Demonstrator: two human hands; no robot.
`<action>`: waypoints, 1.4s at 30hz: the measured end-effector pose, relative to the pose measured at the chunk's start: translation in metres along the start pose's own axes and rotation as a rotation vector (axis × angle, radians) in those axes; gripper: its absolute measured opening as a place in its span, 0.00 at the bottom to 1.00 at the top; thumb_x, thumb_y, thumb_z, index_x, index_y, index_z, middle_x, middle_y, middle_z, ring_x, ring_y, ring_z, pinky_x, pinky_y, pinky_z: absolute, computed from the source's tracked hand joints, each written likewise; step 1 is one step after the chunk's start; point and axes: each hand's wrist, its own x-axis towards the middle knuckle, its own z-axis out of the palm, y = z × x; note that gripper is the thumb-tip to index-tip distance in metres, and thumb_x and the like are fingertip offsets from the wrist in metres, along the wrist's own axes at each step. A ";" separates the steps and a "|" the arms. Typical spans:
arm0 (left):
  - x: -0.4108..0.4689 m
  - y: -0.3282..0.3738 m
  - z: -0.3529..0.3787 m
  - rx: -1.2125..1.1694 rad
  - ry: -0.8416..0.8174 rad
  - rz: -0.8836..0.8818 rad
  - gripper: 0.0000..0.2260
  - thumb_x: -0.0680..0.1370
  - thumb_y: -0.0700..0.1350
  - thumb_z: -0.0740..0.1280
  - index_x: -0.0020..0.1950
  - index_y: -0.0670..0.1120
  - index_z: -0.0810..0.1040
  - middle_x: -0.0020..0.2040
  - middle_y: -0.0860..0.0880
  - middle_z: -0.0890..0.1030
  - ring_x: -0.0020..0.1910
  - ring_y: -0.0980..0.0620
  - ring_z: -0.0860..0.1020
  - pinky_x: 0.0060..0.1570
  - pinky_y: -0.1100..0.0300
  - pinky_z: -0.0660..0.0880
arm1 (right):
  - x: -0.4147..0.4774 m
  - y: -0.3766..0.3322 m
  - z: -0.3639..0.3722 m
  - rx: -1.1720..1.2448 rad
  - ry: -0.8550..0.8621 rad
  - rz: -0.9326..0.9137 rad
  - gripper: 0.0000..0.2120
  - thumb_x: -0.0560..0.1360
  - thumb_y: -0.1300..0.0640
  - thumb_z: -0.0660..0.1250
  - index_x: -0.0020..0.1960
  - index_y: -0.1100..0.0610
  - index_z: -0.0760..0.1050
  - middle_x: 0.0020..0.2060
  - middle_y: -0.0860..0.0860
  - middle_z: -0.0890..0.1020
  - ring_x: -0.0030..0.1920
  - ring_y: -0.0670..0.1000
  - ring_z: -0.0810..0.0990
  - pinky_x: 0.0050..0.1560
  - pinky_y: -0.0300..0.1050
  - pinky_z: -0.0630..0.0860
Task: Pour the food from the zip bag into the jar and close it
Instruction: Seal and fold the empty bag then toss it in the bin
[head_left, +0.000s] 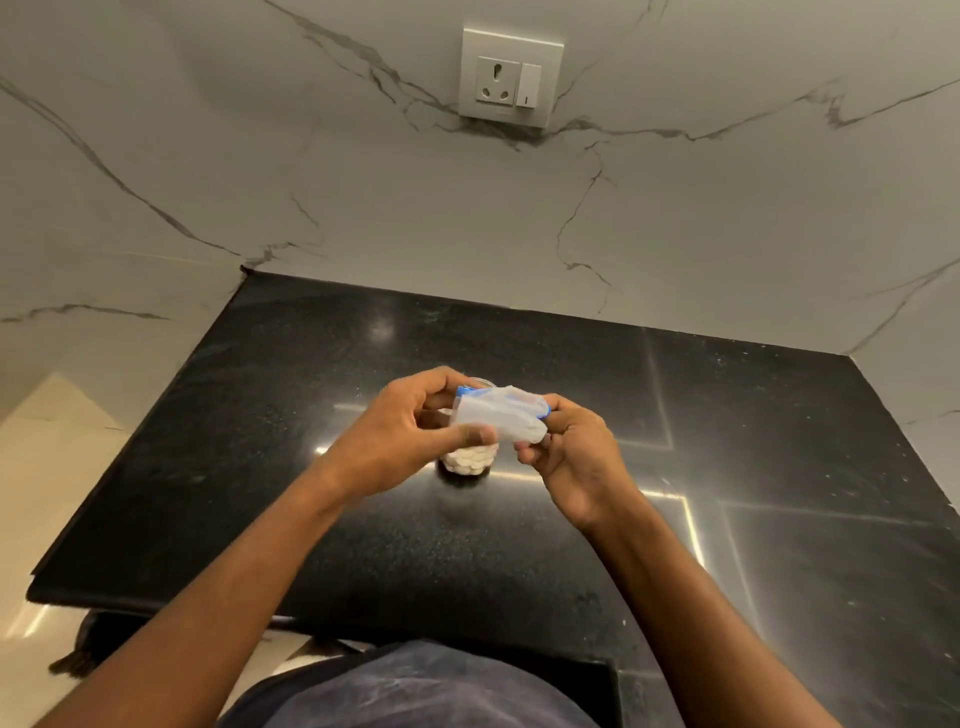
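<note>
A small clear zip bag (498, 418) with a blue zip strip is held crumpled over the middle of the black counter. My left hand (400, 439) pinches its left side, thumb across the front. My right hand (569, 452) grips its right end by the blue strip. Directly below and behind the bag stands a glass jar (467, 462) with pale round food pieces showing in its lower part. The bag and my left hand hide most of the jar, including its mouth. No lid is in sight.
The black speckled counter (779, 441) meets a marble-patterned wall at the back and on both sides. A white socket and switch plate (511, 78) sits high on the back wall. The counter's left edge (130, 457) drops to a pale floor.
</note>
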 end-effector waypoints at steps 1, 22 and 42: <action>0.000 0.000 0.003 -0.043 0.060 0.030 0.17 0.74 0.48 0.77 0.61 0.49 0.80 0.55 0.52 0.88 0.53 0.51 0.87 0.51 0.55 0.85 | -0.002 0.000 0.000 0.029 -0.047 0.002 0.15 0.77 0.73 0.56 0.51 0.66 0.82 0.44 0.63 0.85 0.30 0.50 0.80 0.31 0.40 0.79; -0.109 -0.020 -0.028 0.139 0.184 -0.117 0.26 0.77 0.50 0.76 0.74 0.57 0.74 0.63 0.53 0.82 0.58 0.54 0.84 0.57 0.54 0.84 | -0.032 0.057 0.047 -0.472 -0.402 -0.531 0.11 0.74 0.66 0.73 0.51 0.53 0.87 0.44 0.54 0.90 0.44 0.55 0.89 0.45 0.46 0.86; -0.389 -0.159 -0.250 0.058 0.751 -0.205 0.12 0.69 0.55 0.82 0.37 0.51 0.83 0.32 0.56 0.81 0.33 0.56 0.80 0.36 0.57 0.81 | -0.124 0.265 0.359 -0.532 -0.400 -0.120 0.08 0.80 0.63 0.69 0.57 0.58 0.83 0.50 0.53 0.88 0.48 0.54 0.88 0.44 0.44 0.84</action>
